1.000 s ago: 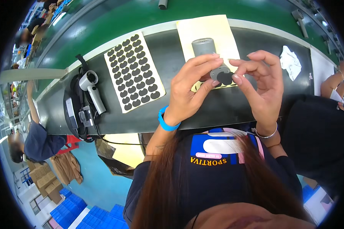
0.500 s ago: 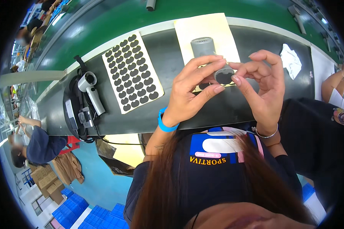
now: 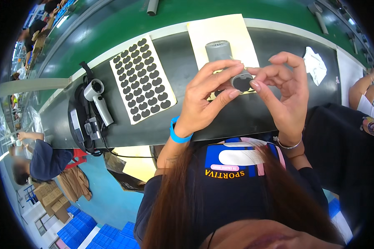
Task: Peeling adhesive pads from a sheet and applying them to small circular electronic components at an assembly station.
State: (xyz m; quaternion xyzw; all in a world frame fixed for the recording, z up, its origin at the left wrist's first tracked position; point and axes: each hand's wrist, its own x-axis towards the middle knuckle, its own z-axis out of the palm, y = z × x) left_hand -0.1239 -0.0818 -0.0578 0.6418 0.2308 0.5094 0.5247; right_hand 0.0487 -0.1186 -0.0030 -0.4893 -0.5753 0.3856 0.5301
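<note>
The left hand (image 3: pixel 201 91) grips a half-hidden grey tube (image 3: pixel 241 74); whether the right hand (image 3: pixel 284 89) pinches the tube's dark patch (image 3: pixel 241 83), I can't tell.

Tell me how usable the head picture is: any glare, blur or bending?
Head view: the left hand, right hand and dark-faced gray part look reasonably sharp; head view: pale glare washes the green surface toward upper left; head view: fisheye bends the bench's white far edge, with black corners.
</note>
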